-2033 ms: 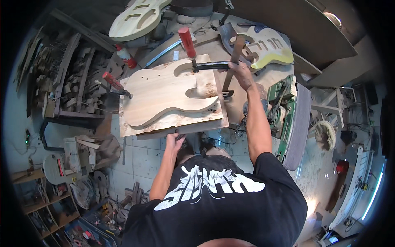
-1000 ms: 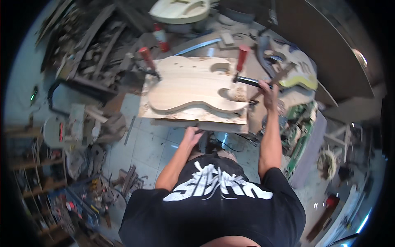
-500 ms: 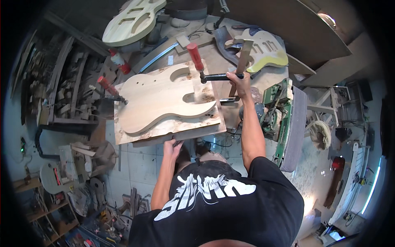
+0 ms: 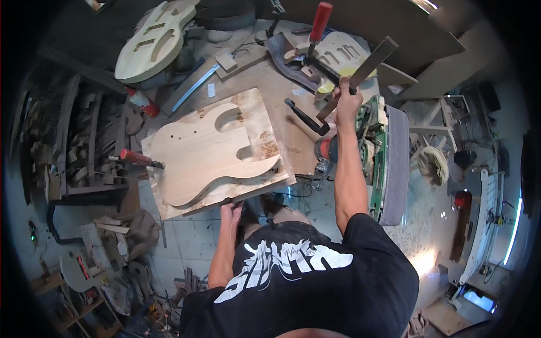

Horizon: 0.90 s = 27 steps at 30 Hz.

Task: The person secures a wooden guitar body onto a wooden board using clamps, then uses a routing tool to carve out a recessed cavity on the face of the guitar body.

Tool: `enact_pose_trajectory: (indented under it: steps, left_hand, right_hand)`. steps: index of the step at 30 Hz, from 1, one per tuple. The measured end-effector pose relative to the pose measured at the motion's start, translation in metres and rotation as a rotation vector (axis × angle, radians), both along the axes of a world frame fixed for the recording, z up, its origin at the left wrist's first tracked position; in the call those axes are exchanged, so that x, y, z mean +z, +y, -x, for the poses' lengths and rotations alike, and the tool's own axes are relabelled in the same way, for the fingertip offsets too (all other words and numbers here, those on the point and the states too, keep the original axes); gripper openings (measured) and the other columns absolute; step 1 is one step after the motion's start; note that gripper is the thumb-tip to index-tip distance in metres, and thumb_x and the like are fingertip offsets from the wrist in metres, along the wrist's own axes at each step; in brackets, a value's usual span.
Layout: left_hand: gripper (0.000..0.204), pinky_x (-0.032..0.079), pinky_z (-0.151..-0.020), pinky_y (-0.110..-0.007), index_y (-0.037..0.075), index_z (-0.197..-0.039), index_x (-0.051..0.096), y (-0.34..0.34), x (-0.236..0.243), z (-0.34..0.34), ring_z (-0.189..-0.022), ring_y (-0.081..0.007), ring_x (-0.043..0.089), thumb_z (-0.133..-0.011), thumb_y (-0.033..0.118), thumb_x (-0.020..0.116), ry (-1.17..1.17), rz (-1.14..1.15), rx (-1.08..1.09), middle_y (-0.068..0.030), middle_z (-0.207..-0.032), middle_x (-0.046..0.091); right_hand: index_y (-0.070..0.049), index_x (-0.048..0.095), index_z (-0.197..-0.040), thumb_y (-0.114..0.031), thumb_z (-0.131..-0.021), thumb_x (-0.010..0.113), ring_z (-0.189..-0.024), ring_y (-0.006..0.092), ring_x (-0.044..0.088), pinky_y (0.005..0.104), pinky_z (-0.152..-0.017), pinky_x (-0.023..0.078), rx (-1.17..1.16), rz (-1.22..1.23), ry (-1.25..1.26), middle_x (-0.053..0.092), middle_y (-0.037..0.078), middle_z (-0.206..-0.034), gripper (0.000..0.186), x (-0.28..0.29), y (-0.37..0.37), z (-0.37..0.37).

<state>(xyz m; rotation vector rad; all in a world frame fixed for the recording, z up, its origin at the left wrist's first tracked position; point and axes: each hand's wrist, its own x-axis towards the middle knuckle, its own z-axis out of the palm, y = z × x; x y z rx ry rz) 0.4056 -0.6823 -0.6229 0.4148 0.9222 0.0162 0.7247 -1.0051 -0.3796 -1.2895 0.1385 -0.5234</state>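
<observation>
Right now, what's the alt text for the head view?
The right hand holds a red-handled bar clamp to the right of a pale board bearing a guitar-shaped body. The left hand is at the board's near edge; a second clamp sits at its left side.

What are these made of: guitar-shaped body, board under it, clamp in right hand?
Guitar-shaped body: wood, apparently unfinished; pale, matte surface.
Board: wood, likely unfinished; brown knotty speckles suggest burl.
Clamp in right hand: probably steel, dull brown bar suggesting rust; red handle could be plastic or painted wood.
</observation>
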Motion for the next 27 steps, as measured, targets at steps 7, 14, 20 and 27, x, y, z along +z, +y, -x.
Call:
enact_pose_trajectory:
  steps: [7, 14, 20, 27]
  left_hand:
    - [0.061, 0.037, -0.114, -0.059, -0.003, -0.134, 0.047, 0.001, -0.008, 0.004, -0.130, -0.0396, 0.047, -0.075, -0.015, 0.038, -0.034, -0.008, -0.022, -0.0217, -0.139, 0.048]
    - [0.046, 0.036, -0.115, -0.055, -0.006, -0.128, 0.048, 0.007, -0.005, 0.008, -0.126, -0.0405, 0.051, -0.082, -0.010, 0.042, -0.036, -0.036, -0.085, -0.0239, -0.131, 0.053]
    - [0.036, 0.036, -0.114, -0.053, 0.000, -0.125, 0.054, 0.023, -0.013, 0.014, -0.126, -0.0367, 0.053, -0.090, -0.002, 0.047, -0.039, 0.057, -0.214, -0.0204, -0.130, 0.058]
    - [0.035, 0.035, -0.113, -0.054, 0.006, -0.130, 0.055, 0.034, 0.004, 0.021, -0.129, -0.0359, 0.051, -0.096, 0.011, 0.052, -0.038, 0.055, -0.410, -0.0154, -0.137, 0.056]
  right_hand:
    - [-0.004, 0.048, -0.097, -0.045, -0.091, 0.066, -0.064, 0.0199, 0.048, 0.0393, -0.064, 0.047, -0.112, -0.451, -0.052, 0.049, 0.005, -0.072, 0.045, 0.083, -0.062, 0.025]
    - [0.001, 0.045, -0.093, -0.063, -0.096, 0.039, -0.066, 0.0226, 0.046, 0.0501, -0.087, 0.047, -0.063, -0.966, -0.097, 0.047, 0.009, -0.074, 0.064, 0.058, -0.192, 0.093]
    - [-0.003, 0.047, -0.100, -0.065, -0.096, 0.038, -0.061, 0.0235, 0.052, 0.0535, -0.080, 0.052, -0.244, -1.183, -0.081, 0.050, 0.008, -0.064, 0.062, 0.018, -0.226, 0.151]
    - [-0.011, 0.041, -0.118, -0.062, -0.092, 0.052, -0.061, 0.0207, 0.055, 0.0526, -0.074, 0.054, -0.430, -1.042, 0.079, 0.057, 0.009, -0.082, 0.058, 0.006, -0.230, 0.164]
